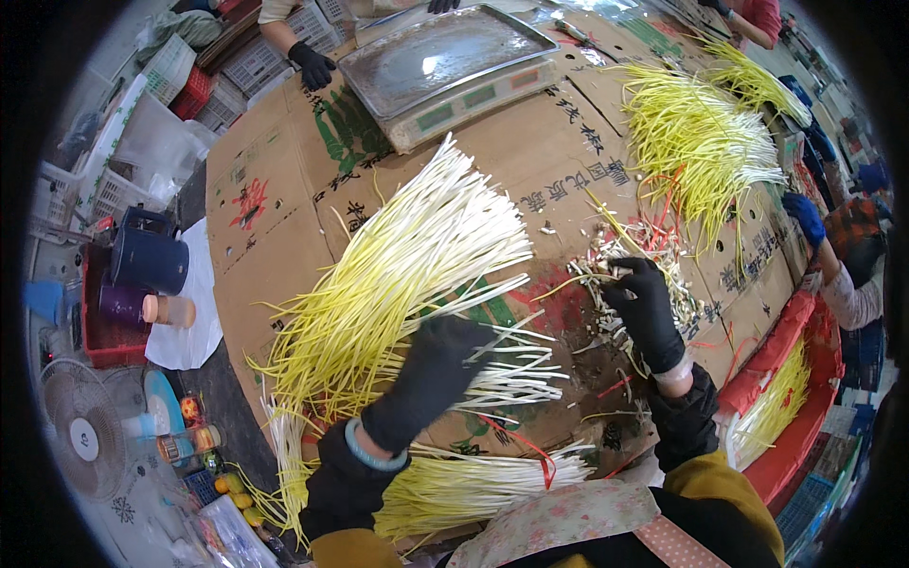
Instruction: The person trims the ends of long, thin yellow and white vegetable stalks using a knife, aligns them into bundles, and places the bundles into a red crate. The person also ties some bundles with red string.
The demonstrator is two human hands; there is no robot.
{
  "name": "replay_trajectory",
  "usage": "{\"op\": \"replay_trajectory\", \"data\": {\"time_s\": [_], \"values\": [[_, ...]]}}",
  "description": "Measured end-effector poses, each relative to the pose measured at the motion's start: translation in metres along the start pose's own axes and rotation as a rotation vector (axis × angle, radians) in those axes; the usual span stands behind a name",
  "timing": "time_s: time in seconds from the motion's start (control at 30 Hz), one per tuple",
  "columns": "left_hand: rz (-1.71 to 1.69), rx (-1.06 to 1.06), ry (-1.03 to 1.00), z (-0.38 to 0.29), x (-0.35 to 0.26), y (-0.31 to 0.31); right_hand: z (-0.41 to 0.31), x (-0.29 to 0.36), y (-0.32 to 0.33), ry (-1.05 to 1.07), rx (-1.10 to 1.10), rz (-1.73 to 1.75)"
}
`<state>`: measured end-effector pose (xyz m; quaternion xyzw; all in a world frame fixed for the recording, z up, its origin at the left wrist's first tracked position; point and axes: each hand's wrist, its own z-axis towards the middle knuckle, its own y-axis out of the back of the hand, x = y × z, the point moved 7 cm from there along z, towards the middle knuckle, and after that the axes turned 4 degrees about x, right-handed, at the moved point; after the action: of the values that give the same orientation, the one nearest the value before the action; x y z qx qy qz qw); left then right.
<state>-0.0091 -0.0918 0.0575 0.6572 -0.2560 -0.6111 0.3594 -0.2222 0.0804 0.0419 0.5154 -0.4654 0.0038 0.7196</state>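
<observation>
My left hand (444,373), in a black glove and blurred, is over loose white stalks beside a large fanned heap of yellow-and-white blanched chives (419,263). Whether its fingers hold a stalk is hidden. Above a pile of white trimmings and red ties (618,323) is my right hand (646,316), also black-gloved, its thumb and finger curled towards each other. A thin yellow stalk (568,284) runs up to those fingertips; I cannot tell if it is gripped. Close to my apron lies a bundle of chives (483,490) with a red tie (548,468) around it.
Flattened printed cardboard (284,170) covers the table. At the back stands a scale (454,71) with a metal pan, a co-worker's gloved hand (312,65) beside it. More chives (703,135) lie at right, near another person's blue glove (804,216). A red-lined container (774,405) holds chives.
</observation>
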Motion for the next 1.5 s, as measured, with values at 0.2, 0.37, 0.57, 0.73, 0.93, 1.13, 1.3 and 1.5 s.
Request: {"op": "replay_trajectory", "data": {"time_s": [0.2,0.37,0.57,0.73,0.93,1.13,1.3,1.5], "values": [[0.209,-0.411,0.182,0.078,0.078,0.033,0.011,0.025,-0.010,0.230,-0.107,-0.263],[0.182,-0.377,0.279,0.076,0.098,0.028,0.041,0.055,-0.024,0.279,-0.055,0.207],[0.008,-0.302,0.269,0.065,0.097,0.027,0.107,0.116,-0.090,0.609,-0.021,0.074],[-0.361,-0.273,0.257,0.054,0.109,0.031,0.131,0.140,-0.148,0.744,0.226,-0.148],[-0.473,-0.375,0.291,0.041,0.131,0.048,0.129,0.143,-0.160,0.791,0.244,-0.227],[-0.504,-0.434,0.275,0.043,0.148,0.041,0.123,0.141,-0.164,0.851,0.264,-0.169],[-0.346,-0.344,0.270,0.040,0.143,0.037,0.126,0.139,-0.168,0.804,0.314,-0.150],[-0.238,-0.418,0.276,0.043,0.131,0.040,0.128,0.137,-0.159,0.752,0.250,-0.001]]}}
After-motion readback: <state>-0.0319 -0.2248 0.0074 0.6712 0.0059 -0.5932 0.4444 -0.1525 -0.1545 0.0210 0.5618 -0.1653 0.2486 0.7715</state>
